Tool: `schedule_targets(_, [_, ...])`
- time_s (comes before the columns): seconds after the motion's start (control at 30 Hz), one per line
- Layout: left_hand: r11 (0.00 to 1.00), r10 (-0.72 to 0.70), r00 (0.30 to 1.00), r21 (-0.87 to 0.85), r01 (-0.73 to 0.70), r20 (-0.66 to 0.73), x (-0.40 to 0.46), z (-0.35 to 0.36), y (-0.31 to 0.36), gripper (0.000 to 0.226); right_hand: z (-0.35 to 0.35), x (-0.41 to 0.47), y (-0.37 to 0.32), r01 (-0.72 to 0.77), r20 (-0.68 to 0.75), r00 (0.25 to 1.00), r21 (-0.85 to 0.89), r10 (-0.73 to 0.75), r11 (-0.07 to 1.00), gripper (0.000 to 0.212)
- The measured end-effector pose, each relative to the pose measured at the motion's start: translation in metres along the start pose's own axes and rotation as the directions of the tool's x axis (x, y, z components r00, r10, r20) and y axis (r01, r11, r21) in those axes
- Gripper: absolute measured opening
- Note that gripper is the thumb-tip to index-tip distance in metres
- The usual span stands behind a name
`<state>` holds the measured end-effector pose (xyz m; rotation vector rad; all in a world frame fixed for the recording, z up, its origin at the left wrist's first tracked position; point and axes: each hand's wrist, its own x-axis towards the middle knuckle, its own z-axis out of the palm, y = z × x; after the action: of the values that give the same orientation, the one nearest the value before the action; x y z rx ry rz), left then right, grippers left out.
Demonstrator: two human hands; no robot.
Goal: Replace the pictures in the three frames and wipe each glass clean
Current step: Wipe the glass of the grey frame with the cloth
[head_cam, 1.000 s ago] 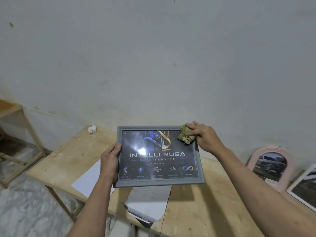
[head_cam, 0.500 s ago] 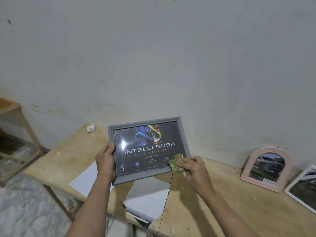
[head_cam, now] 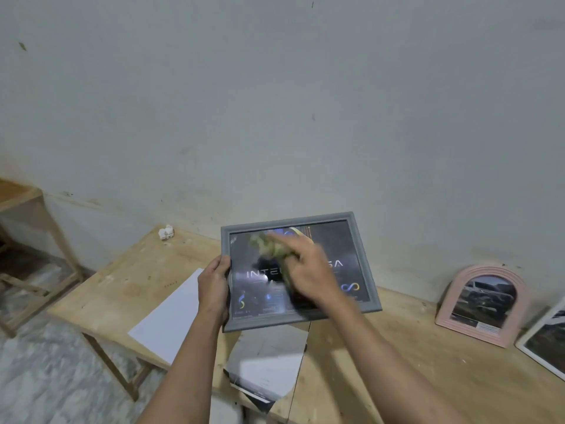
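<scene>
A grey picture frame (head_cam: 363,264) with a dark "INTELLI NUSA" poster behind its glass is held tilted above the wooden table (head_cam: 397,362). My left hand (head_cam: 214,289) grips the frame's left edge. My right hand (head_cam: 308,270), blurred by motion, holds a crumpled green cloth (head_cam: 269,246) against the glass near its upper left. A pink arched frame (head_cam: 483,304) with a car photo leans on the wall at the right. A white frame (head_cam: 544,344) lies at the far right edge, partly cut off.
A white sheet of paper (head_cam: 171,316) lies on the table's left part. A stack of prints (head_cam: 269,365) overhangs the front edge. A small white object (head_cam: 166,232) sits at the back left corner. Another wooden table (head_cam: 27,203) stands at far left.
My right hand has swept the cloth from the glass's lower right up to its upper left. The frame has shifted slightly and tilted, still gripped by my left hand.
</scene>
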<state>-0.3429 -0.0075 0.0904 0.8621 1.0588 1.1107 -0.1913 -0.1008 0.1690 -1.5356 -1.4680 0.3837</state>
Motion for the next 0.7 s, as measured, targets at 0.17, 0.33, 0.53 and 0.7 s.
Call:
schedule_targets(0.17, [0.996,0.076,0.994,-0.054,-0.072,0.078,-0.014,0.028,0.011,0.021,-0.011,0.066,0.021,0.201,0.091,0.980,-0.471,-0.180,0.859,0.065])
schedule_targets(0.33, [0.992,0.091,0.992,-0.079,-0.098,-0.092,-0.004,0.016,0.000,0.024,0.035,-0.008,0.063,0.228,0.296,0.945,-0.295,-0.138,0.928,0.059])
schedule_targets(0.53, [0.986,0.123,0.971,0.136,-0.096,-0.204,0.013,-0.010,-0.018,0.042,0.009,-0.049,0.062,-0.238,0.343,0.923,0.147,0.176,0.960,0.050])
schedule_targets(0.7, [0.985,0.142,0.984,0.108,-0.131,-0.103,0.015,-0.001,-0.007,0.033,-0.052,0.043,0.048,-0.024,-0.197,0.980,-0.031,0.018,0.999,0.062])
